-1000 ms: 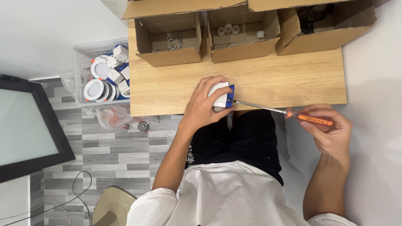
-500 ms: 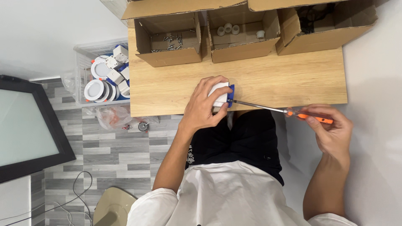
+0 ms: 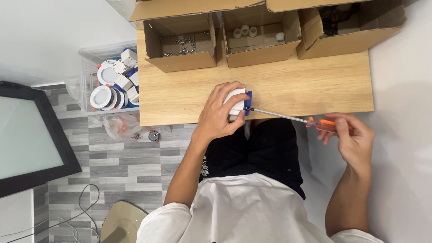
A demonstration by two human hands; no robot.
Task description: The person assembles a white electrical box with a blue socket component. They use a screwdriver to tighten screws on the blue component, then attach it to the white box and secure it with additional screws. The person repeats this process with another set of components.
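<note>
My left hand [image 3: 219,114] grips a small white box-shaped part with a blue end [image 3: 238,101] at the near edge of the wooden table [image 3: 315,85]. My right hand [image 3: 351,137] holds an orange-handled screwdriver [image 3: 321,123] out to the right. Its long metal shaft runs left and its tip meets the blue end of the part. Much of the white part is hidden under my fingers.
Three open cardboard boxes line the table's far edge: one with screws [image 3: 182,43], one with small white pieces [image 3: 258,33], one with dark items [image 3: 351,24]. A clear bin of round white fittings [image 3: 112,83] stands left of the table. A dark-framed panel [image 3: 31,139] lies on the floor.
My right hand has shifted slightly on the screwdriver handle, fingers turning around it. My left hand and the white part stay in place.
</note>
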